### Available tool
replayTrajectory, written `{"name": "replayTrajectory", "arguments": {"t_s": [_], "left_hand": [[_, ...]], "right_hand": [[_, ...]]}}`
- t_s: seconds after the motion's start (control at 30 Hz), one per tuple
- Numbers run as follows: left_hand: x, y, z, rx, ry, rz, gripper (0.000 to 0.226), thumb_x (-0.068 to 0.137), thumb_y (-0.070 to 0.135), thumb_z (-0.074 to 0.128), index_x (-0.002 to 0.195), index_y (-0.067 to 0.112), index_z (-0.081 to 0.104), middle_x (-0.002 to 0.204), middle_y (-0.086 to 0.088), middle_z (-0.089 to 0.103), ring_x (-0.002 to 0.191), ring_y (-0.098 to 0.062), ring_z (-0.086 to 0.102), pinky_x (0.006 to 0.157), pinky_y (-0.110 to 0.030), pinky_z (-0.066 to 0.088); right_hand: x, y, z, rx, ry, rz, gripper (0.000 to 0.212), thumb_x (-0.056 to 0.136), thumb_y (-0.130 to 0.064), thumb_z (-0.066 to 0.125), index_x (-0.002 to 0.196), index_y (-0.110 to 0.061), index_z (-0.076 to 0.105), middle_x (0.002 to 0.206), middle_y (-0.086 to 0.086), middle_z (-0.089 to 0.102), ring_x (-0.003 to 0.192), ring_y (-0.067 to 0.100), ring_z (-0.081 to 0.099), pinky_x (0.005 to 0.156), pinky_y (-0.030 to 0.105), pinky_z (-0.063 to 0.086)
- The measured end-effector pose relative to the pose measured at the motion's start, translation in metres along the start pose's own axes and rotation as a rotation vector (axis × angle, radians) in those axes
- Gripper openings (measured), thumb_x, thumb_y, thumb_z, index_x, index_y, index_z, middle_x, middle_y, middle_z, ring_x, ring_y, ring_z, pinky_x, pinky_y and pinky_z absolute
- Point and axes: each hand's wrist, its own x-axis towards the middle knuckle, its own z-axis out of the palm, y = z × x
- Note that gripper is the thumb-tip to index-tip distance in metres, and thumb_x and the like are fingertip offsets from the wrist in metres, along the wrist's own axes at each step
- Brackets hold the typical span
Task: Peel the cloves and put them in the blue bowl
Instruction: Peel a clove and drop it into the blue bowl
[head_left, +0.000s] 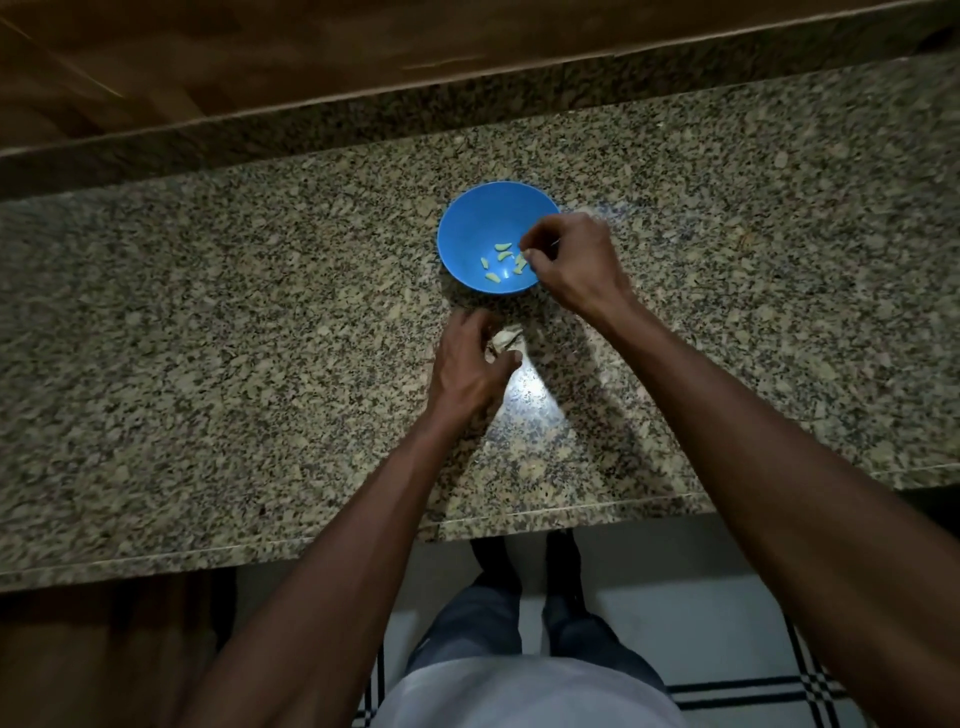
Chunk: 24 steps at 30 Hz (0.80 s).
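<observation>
Cloves, already peeled, lie inside the blue bowl. The right hand hovers over its near-right rim, fingers curled, contents unclear. The left hand, fingers loosely spread, reaches garlic remnants just below the bowl.

One blue bowl; about seven peeled cloves in it; one papery garlic scrap; two hands on the desk.
</observation>
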Motion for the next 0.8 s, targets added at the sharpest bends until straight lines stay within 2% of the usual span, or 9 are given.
{"name": "replayTrajectory", "arguments": {"t_s": [0.1, 0.17, 0.3, 0.37, 0.43, 0.53, 0.63, 0.73, 0.8], "left_hand": [[0.006, -0.006, 0.005, 0.039, 0.007, 0.065, 0.021, 0.085, 0.023, 0.078, 0.1, 0.012, 0.068, 0.095, 0.001, 0.054, 0.087, -0.021, 0.054, 0.07, -0.032, 0.039], [0.006, -0.01, 0.005, -0.025, 0.025, 0.016, 0.016, 0.086, 0.021, 0.078, 0.099, 0.012, 0.072, 0.091, 0.002, 0.061, 0.083, -0.018, 0.057, 0.07, -0.032, 0.044], [-0.003, -0.014, -0.006, -0.415, -0.005, -0.228, 0.022, 0.091, 0.021, 0.079, 0.111, 0.014, 0.076, 0.1, 0.0, 0.076, 0.093, -0.014, 0.073, 0.079, -0.027, 0.061], [-0.012, -0.008, -0.012, -0.618, -0.004, -0.275, 0.024, 0.094, 0.013, 0.075, 0.117, 0.004, 0.071, 0.104, -0.008, 0.076, 0.096, -0.017, 0.074, 0.078, -0.026, 0.061], [-0.02, -0.003, -0.017, -0.807, -0.02, -0.322, 0.025, 0.097, 0.007, 0.071, 0.119, -0.003, 0.068, 0.103, -0.012, 0.076, 0.095, -0.021, 0.076, 0.081, -0.032, 0.063], [-0.027, -0.001, -0.018, -0.963, -0.069, -0.382, 0.03, 0.098, 0.008, 0.069, 0.126, -0.002, 0.066, 0.105, -0.013, 0.078, 0.098, -0.03, 0.076, 0.085, -0.039, 0.063], [-0.029, -0.001, -0.018, -1.013, -0.11, -0.388, 0.028, 0.099, 0.007, 0.067, 0.126, 0.0, 0.067, 0.105, -0.013, 0.078, 0.093, -0.027, 0.076, 0.078, -0.033, 0.062], [-0.031, 0.001, -0.02, -1.062, -0.108, -0.393, 0.029, 0.097, 0.001, 0.067, 0.125, -0.003, 0.065, 0.1, -0.014, 0.077, 0.081, -0.02, 0.075, 0.069, -0.026, 0.06], [-0.034, 0.001, -0.021, -1.038, -0.09, -0.407, 0.027, 0.094, 0.0, 0.07, 0.121, -0.003, 0.065, 0.098, -0.014, 0.078, 0.078, -0.019, 0.075, 0.066, -0.026, 0.059]], "right_hand": [[0.003, 0.002, 0.01, -0.004, -0.027, 0.027, 0.017, 0.091, -0.008, 0.068, 0.103, -0.005, 0.081, 0.101, 0.01, 0.079, 0.084, 0.01, 0.068, 0.086, 0.027, 0.058], [-0.004, 0.006, 0.01, 0.038, 0.0, 0.074, 0.016, 0.091, -0.01, 0.07, 0.103, -0.007, 0.081, 0.099, 0.007, 0.079, 0.083, 0.012, 0.071, 0.081, 0.027, 0.059], [-0.033, 0.015, 0.006, 0.285, 0.071, 0.219, 0.013, 0.092, -0.015, 0.074, 0.104, -0.012, 0.08, 0.091, 0.001, 0.078, 0.079, 0.009, 0.076, 0.069, 0.023, 0.061], [-0.052, 0.015, 0.008, 0.427, 0.04, 0.289, 0.014, 0.094, -0.011, 0.075, 0.107, -0.009, 0.078, 0.09, 0.004, 0.078, 0.078, 0.01, 0.076, 0.067, 0.021, 0.059], [-0.068, 0.015, 0.013, 0.551, -0.009, 0.352, 0.014, 0.097, -0.012, 0.072, 0.109, -0.007, 0.077, 0.092, 0.007, 0.078, 0.079, 0.013, 0.076, 0.067, 0.023, 0.058], [-0.084, 0.019, 0.027, 0.669, -0.115, 0.394, 0.016, 0.103, -0.013, 0.065, 0.112, -0.009, 0.077, 0.099, 0.014, 0.078, 0.084, 0.019, 0.073, 0.073, 0.031, 0.06], [-0.094, 0.02, 0.037, 0.711, -0.227, 0.36, 0.019, 0.103, -0.01, 0.064, 0.117, -0.01, 0.078, 0.105, 0.016, 0.078, 0.087, 0.024, 0.074, 0.083, 0.038, 0.062], [-0.097, 0.021, 0.039, 0.74, -0.246, 0.345, 0.022, 0.099, -0.01, 0.07, 0.12, -0.01, 0.077, 0.114, 0.009, 0.078, 0.102, 0.035, 0.075, 0.091, 0.046, 0.063], [-0.098, 0.022, 0.038, 0.759, -0.247, 0.373, 0.021, 0.096, -0.013, 0.075, 0.116, -0.012, 0.078, 0.113, 0.008, 0.078, 0.105, 0.039, 0.073, 0.093, 0.052, 0.061]]}}
